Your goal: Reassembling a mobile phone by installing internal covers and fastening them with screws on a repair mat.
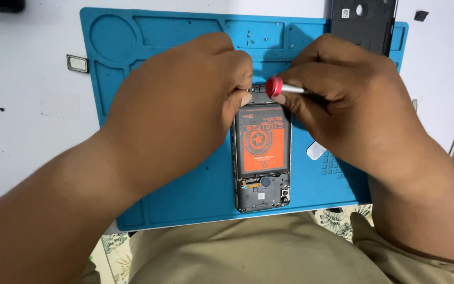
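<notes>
Opened phone (pixel 261 158), back cover off, lying on the blue work mat (pixel 185 200) on the white table (pixel 27 115).
The right hand (pixel 342 100) pinches a red-capped screwdriver (pixel 282 88) at the phone's far end; the left hand (pixel 195 100) is closed against that end, its grip hidden. A slipping tip could gouge the orange battery (pixel 262 144), and loose screws (pixel 250 38) in the mat's tray might scatter.

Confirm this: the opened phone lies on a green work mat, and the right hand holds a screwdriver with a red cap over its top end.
Not quite: the work mat is blue, not green, as the head view shows. The rest holds: the opened phone lies on it, and the right hand holds a screwdriver with a red cap over its top end.
</notes>
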